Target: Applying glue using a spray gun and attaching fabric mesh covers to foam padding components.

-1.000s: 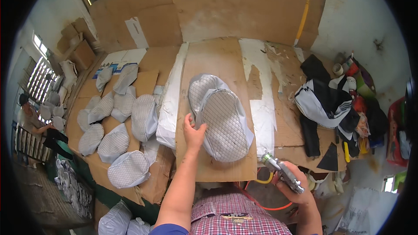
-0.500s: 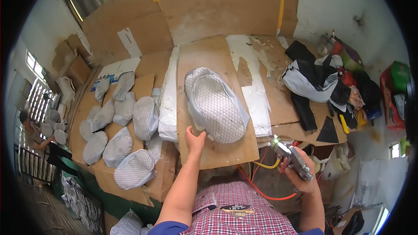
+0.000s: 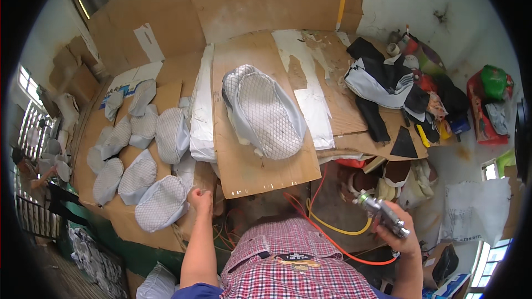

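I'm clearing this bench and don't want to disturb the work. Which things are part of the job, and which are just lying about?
In use: spray gun in right hand; quilted grey cover on cardboard sheet; finished covers by left hand.

Lying about: black-and-white jacket; green bag; yellow cutter.

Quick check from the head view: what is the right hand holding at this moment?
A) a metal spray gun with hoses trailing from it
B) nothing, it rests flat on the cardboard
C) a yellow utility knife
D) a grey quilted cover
A: the right hand grips a metal spray gun low at the right, with orange and yellow hoses running to it; the large quilted cover lies apart on the cardboard sheet.
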Tool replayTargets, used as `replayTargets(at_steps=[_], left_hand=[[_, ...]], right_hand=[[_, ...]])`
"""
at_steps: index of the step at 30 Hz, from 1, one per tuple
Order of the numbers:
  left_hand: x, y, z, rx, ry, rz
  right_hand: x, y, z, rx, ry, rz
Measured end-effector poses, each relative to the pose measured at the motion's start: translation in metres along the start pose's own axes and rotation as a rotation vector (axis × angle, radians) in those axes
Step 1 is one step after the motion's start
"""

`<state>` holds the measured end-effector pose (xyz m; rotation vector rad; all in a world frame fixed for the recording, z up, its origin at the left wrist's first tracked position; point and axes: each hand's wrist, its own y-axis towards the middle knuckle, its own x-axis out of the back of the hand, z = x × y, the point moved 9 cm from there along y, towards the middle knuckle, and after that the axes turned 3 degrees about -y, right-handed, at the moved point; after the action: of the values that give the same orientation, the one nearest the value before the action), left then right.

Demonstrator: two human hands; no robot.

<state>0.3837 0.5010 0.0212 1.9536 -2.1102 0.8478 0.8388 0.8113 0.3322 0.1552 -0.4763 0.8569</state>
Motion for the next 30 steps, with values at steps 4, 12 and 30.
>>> replayTargets(at_steps=[4,12,30], left_hand=[[0.044,0.042,0.091,0.072,0.085,-0.099],[-0.038,-0.005,0.058,0.254,-0.443,0.111],[-0.248,-0.117,-0.095,0.365,-0.496,0.251]], right_hand=[[-0.007,0.005,0.021,0.018,0.04,0.062],[-0.002,0.021,0.007,0.035,0.068,0.184],[0.052,0.06,0.009,0.232,0.32,0.146]])
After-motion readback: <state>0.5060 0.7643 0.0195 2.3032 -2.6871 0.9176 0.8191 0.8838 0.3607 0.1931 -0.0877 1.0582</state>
